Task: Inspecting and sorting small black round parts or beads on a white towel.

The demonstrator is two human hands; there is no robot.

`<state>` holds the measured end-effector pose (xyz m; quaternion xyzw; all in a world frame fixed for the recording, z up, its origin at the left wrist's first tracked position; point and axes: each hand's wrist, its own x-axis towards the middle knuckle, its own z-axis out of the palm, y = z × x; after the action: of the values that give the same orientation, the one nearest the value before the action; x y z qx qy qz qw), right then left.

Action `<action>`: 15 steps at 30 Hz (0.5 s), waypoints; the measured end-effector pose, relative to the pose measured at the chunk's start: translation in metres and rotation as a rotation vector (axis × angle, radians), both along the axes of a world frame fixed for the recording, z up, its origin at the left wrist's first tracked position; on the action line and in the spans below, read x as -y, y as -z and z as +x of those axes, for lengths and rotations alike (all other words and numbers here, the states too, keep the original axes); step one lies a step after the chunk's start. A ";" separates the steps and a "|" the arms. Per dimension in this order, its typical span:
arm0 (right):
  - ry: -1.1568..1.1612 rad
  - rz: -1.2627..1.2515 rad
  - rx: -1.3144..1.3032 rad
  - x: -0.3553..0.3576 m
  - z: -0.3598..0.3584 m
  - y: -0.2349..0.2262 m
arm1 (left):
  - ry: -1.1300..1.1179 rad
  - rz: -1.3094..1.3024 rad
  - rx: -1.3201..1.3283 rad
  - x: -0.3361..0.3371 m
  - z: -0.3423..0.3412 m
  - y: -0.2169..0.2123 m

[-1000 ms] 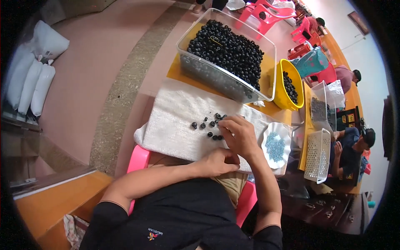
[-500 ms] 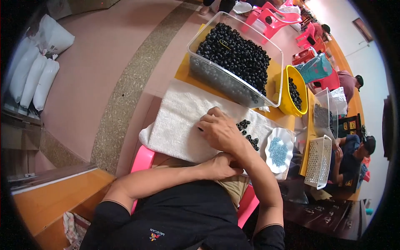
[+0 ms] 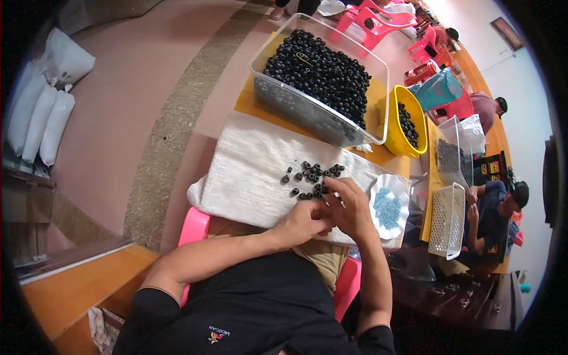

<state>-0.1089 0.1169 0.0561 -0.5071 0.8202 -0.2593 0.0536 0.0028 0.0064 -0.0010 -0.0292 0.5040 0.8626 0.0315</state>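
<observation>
Small black ring-shaped parts lie loosely grouped on a white towel in front of me. At the towel's near edge my left hand is closed, its fingertips curled toward the right hand; whatever they grip is hidden. My right hand meets it from the right, fingers bent and pressed together beside the nearest black parts. What it holds, if anything, is too small to make out. To its right sits a white scalloped dish with tiny blue pieces.
Beyond the towel stands a large clear bin heaped with black parts, and beside it a yellow basin with more. A white perforated basket is at the right, near a seated co-worker. White sacks stand at the far left.
My right hand has drawn back from the middle of the towel toward my left hand, uncovering the black parts, which now lie spread farther left. The view has shifted slightly.
</observation>
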 end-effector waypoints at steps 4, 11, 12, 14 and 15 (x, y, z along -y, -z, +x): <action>0.002 -0.102 -0.084 -0.023 0.001 -0.009 | -0.079 0.160 0.143 -0.005 0.003 -0.004; -0.036 -0.165 0.066 -0.042 0.022 -0.014 | -0.204 0.017 0.004 -0.010 0.006 -0.006; -0.029 -0.166 0.064 -0.042 0.024 -0.011 | -0.197 0.016 0.003 -0.010 0.006 -0.005; 0.035 -0.314 0.150 -0.042 0.027 -0.002 | -0.201 0.009 0.001 -0.009 0.007 -0.003; 0.026 -0.364 0.165 -0.045 0.027 0.004 | -0.215 -0.007 -0.028 -0.010 0.006 -0.003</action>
<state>-0.0815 0.1620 0.0516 -0.4749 0.7592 -0.4445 0.0247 0.0091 0.0161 0.0023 -0.0714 0.5013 0.8596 -0.0683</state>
